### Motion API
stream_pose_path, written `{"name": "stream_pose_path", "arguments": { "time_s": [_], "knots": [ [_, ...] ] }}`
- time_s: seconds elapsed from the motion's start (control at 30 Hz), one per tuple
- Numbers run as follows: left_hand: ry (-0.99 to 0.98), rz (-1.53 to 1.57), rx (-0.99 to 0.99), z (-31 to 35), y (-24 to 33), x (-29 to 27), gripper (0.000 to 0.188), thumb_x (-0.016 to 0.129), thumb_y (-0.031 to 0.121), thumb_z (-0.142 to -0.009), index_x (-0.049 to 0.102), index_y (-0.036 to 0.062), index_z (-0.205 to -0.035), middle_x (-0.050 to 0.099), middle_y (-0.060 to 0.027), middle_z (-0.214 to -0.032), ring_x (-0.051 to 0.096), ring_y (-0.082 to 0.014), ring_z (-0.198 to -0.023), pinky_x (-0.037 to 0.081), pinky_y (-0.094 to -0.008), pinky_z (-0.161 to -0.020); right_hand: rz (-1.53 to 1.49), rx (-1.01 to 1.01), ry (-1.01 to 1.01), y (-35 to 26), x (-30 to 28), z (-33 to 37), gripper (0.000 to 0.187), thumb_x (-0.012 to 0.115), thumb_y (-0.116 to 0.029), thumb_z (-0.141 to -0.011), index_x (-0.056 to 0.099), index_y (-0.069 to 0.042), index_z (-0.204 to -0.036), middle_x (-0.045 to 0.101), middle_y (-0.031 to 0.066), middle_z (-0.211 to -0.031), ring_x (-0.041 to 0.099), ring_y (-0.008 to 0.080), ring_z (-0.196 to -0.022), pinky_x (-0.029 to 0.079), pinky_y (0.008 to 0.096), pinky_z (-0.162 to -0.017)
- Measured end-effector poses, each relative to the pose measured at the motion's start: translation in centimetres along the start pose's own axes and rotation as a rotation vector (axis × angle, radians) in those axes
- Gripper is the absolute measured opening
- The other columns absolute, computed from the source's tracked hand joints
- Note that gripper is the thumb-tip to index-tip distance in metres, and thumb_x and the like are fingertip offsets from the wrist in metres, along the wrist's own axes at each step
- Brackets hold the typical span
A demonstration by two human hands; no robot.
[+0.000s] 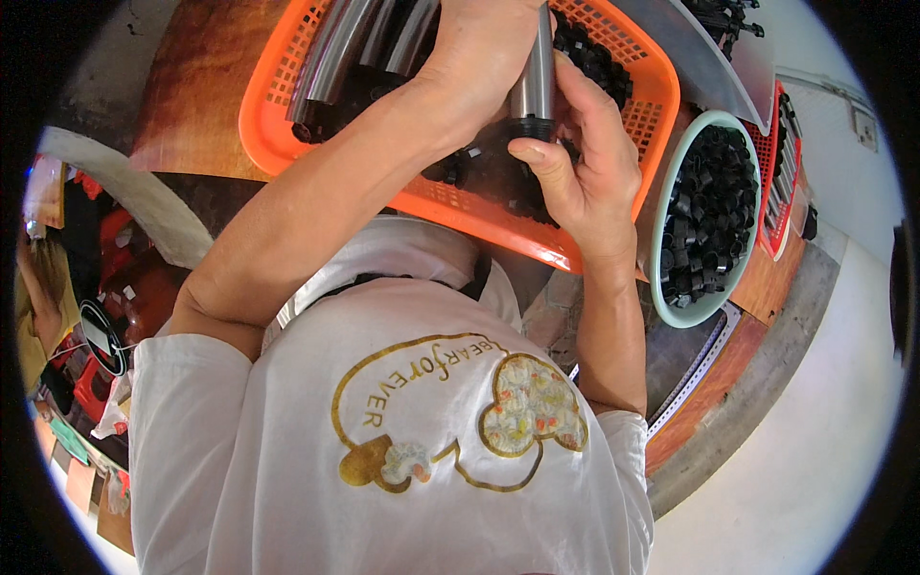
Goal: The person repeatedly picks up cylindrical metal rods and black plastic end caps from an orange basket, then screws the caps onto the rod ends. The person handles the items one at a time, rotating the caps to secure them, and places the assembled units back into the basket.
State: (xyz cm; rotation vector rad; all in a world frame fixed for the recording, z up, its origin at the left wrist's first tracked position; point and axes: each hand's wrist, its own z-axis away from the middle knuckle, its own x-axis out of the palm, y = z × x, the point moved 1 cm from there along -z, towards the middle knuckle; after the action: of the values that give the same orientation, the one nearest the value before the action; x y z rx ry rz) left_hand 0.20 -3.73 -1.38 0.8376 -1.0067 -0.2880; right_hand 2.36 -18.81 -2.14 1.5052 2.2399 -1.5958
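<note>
A silvery metal tube stands nearly upright in the picture over the orange plastic basket. My left hand is closed round its upper part, which runs out of the top of the view. At the tube's lower end sits a black plastic cap. My right hand pinches that cap, thumb at its end and index finger along the tube. Several more metal tubes lie in the basket's left side. Loose black plastic caps fill the right side and bottom.
To the right stands a pale green basin heaped with black plastic pieces. Behind it are a grey container and a red basket with tubes. A wooden table carries the orange basket. At far left a person's arm shows.
</note>
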Motion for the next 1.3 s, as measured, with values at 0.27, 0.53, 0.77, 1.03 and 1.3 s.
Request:
{"name": "stream_pose_path", "arguments": {
  "time_s": [0.27, 0.53, 0.77, 1.03, 1.3],
  "knots": [
    [0.101, 0.009, 0.209, 0.0, 1.5, 1.0, 0.016, 0.066, 0.023, -0.097, 0.056, 0.0107, -0.097, 0.046, 0.0044, -0.075, 0.043, -0.0060, -0.065, 0.036, -0.0244, -0.058, 0.107, 0.043, 0.022, 0.5, -0.3, -0.4, 0.070, 0.085, -0.030, -0.084, 0.054, 0.003, -0.137, 0.069, 0.0119, -0.097, 0.064, 0.0143, -0.070, 0.054, 0.0274, -0.062],
    [0.117, 0.119, 0.269, -0.4, 1.0, 0.2, 0.019, 0.066, 0.027, -0.099, 0.054, 0.0124, -0.095, 0.049, 0.0023, -0.070, 0.048, -0.0093, -0.056, 0.039, -0.0258, -0.050, 0.043, 0.181, 0.062, -0.5, -0.1, 0.7, 0.044, 0.075, -0.008, -0.095, 0.052, 0.004, -0.130, 0.071, 0.0130, -0.102, 0.067, 0.0133, -0.082, 0.058, 0.0263, -0.069],
    [0.102, 0.153, 0.212, -0.6, 0.7, -0.2, 0.018, 0.064, 0.027, -0.097, 0.055, 0.0105, -0.096, 0.052, -0.0005, -0.073, 0.051, -0.0124, -0.061, 0.042, -0.0280, -0.056, -0.041, 0.240, 0.177, -1.4, -0.1, 0.7, 0.039, 0.078, -0.009, -0.093, 0.056, 0.002, -0.124, 0.072, 0.0098, -0.092, 0.067, 0.0123, -0.077, 0.056, 0.0261, -0.067],
    [0.110, 0.104, 0.247, -0.7, 0.8, 0.2, 0.020, 0.070, 0.025, -0.096, 0.057, 0.0105, -0.100, 0.049, 0.0026, -0.081, 0.047, -0.0093, -0.071, 0.039, -0.0277, -0.065, 0.036, 0.185, 0.207, -2.2, -0.6, 0.7, 0.030, 0.067, -0.005, -0.101, 0.054, 0.005, -0.126, 0.075, 0.0148, -0.098, 0.066, 0.0101, -0.071, 0.056, 0.0227, -0.066],
    [0.058, 0.122, 0.184, -0.4, 0.9, 0.2, 0.023, 0.072, 0.028, -0.097, 0.057, 0.0107, -0.099, 0.048, 0.0041, -0.081, 0.046, -0.0080, -0.071, 0.039, -0.0269, -0.064, 0.037, 0.160, 0.250, -2.4, -0.7, 0.7, 0.030, 0.066, -0.005, -0.101, 0.055, 0.005, -0.127, 0.076, 0.0156, -0.098, 0.066, 0.0100, -0.071, 0.056, 0.0229, -0.066]
  ]
}}
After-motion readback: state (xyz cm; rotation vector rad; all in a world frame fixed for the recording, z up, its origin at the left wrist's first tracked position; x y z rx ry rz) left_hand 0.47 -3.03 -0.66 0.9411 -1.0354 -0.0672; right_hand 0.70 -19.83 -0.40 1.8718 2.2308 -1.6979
